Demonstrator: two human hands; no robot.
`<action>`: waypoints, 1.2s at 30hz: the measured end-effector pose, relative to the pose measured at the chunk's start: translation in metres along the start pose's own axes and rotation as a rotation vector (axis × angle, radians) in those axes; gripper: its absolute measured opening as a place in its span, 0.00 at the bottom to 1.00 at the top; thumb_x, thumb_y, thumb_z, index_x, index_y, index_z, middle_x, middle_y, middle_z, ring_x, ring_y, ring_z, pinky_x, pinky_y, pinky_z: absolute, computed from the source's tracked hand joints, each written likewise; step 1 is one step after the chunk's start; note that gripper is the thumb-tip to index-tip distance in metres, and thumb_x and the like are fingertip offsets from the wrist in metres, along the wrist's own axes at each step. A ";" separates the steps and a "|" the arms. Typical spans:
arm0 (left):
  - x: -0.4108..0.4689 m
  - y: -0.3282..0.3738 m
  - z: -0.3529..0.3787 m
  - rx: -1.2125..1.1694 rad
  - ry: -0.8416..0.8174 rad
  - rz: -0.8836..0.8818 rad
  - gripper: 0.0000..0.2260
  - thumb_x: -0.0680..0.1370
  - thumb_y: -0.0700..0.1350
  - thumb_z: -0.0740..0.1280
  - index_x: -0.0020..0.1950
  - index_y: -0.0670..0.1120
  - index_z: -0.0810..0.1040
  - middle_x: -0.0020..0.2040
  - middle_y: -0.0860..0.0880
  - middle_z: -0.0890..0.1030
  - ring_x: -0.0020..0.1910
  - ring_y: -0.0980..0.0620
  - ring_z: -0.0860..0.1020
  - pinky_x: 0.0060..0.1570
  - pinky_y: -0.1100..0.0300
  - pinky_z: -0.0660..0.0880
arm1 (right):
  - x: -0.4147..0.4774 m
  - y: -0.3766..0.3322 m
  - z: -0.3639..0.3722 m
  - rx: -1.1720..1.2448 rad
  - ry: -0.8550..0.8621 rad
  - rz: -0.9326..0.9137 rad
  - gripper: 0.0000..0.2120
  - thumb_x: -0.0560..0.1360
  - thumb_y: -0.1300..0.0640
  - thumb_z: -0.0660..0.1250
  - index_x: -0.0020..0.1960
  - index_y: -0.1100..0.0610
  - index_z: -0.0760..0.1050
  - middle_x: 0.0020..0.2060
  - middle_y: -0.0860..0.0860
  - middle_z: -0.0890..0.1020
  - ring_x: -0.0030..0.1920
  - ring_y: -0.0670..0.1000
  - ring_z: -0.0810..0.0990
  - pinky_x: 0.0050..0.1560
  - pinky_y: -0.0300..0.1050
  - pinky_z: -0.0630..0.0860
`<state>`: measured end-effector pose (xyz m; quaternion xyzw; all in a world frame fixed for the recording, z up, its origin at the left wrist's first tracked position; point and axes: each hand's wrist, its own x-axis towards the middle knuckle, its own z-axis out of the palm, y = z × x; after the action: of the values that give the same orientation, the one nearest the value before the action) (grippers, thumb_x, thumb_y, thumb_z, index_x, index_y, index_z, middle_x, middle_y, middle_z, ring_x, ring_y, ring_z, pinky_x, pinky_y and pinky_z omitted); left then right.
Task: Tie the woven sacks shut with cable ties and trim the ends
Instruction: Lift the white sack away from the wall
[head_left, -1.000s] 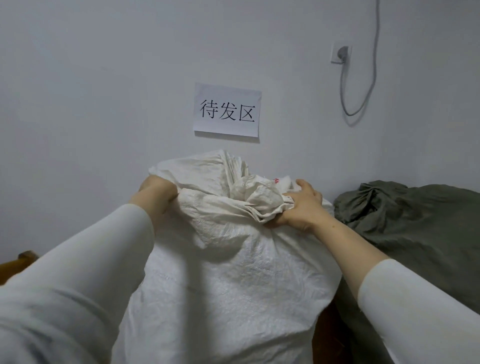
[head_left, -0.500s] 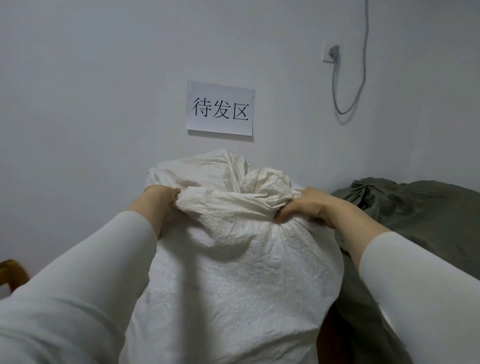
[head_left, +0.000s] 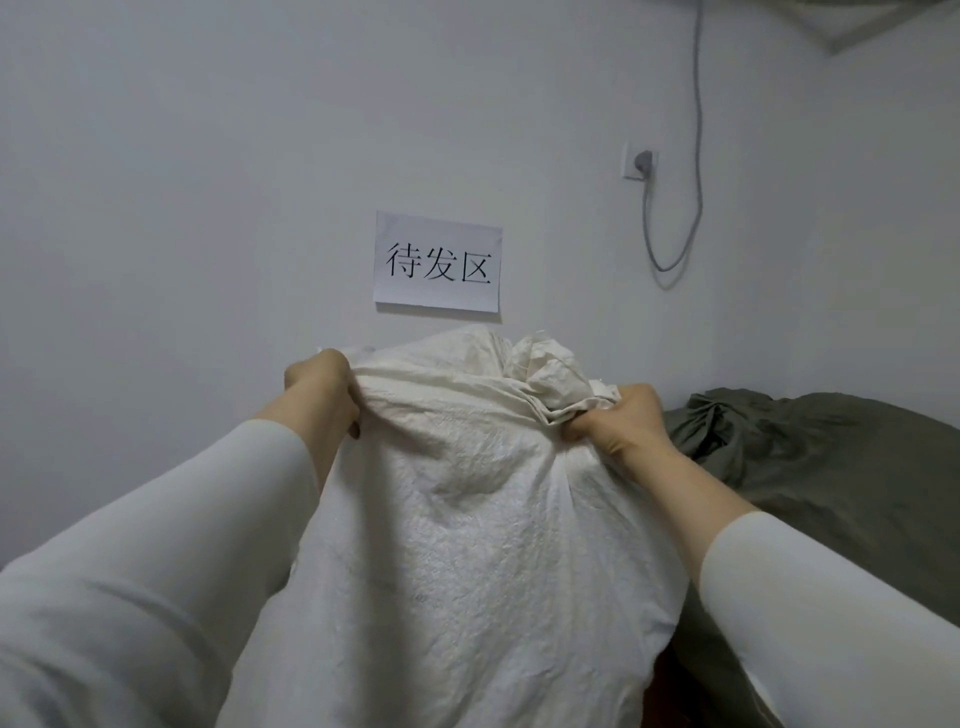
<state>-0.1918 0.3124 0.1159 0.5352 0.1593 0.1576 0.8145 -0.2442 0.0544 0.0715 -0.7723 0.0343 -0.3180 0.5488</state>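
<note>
Your sack (head_left: 478, 519) stands upright right in front of you. It fills the view from the centre down to 6 o'clock, and its top sits just below the sign (head_left: 438, 261).

Your left hand (head_left: 319, 387) is at the sack's 10 o'clock corner. Its fingers curl over the top edge with the thumb in front, pinching a fold of the woven cloth. Your right hand (head_left: 621, 421) is at the sack's 2 o'clock, clenched tight round the bunched neck (head_left: 545, 374). The crumpled end of the neck sticks up past your knuckles toward 11 o'clock.

The cloth between your two hands is drawn into a ridge, and creases fan down from your right fist across the front of the sack. Your left sleeve (head_left: 156, 597) and right sleeve (head_left: 831, 597) are both white and stop short of the wrists.

Behind the sack is a pale wall (head_left: 182, 208). The sign is a sheet of paper with three black Chinese characters, at 12 o'clock from the sack. A socket (head_left: 640, 161) with a grey plug sits at 1 o'clock. Its cable (head_left: 698, 130) loops down from the plug and climbs out of the top of the view.

At 3 o'clock a green bundle (head_left: 810, 467) lies just beside the sack, behind your right forearm. Its folds gather toward your right hand. I cannot tell whether it is tied.
</note>
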 end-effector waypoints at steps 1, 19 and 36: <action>-0.003 0.002 0.002 -0.015 0.008 -0.010 0.14 0.77 0.34 0.54 0.62 0.40 0.67 0.35 0.44 0.67 0.34 0.48 0.70 0.46 0.36 0.72 | 0.001 -0.003 -0.002 0.005 0.028 -0.016 0.10 0.55 0.72 0.74 0.30 0.59 0.79 0.30 0.49 0.76 0.34 0.49 0.74 0.34 0.41 0.70; -0.232 0.121 -0.033 -0.100 0.125 0.449 0.22 0.73 0.35 0.58 0.67 0.43 0.67 0.58 0.42 0.74 0.52 0.41 0.76 0.44 0.33 0.75 | -0.056 -0.146 -0.140 0.329 0.164 -0.358 0.09 0.57 0.67 0.76 0.34 0.61 0.78 0.33 0.49 0.76 0.36 0.46 0.73 0.35 0.39 0.70; -0.419 0.002 -0.099 -0.016 0.387 0.233 0.23 0.73 0.36 0.66 0.67 0.41 0.64 0.53 0.44 0.76 0.50 0.47 0.76 0.53 0.41 0.75 | -0.180 -0.070 -0.246 0.370 -0.147 -0.168 0.17 0.55 0.70 0.69 0.26 0.53 0.65 0.32 0.55 0.78 0.36 0.50 0.77 0.38 0.46 0.75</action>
<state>-0.6111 0.2153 0.1187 0.5034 0.2485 0.3517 0.7491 -0.5382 -0.0487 0.0983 -0.6797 -0.1292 -0.3060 0.6539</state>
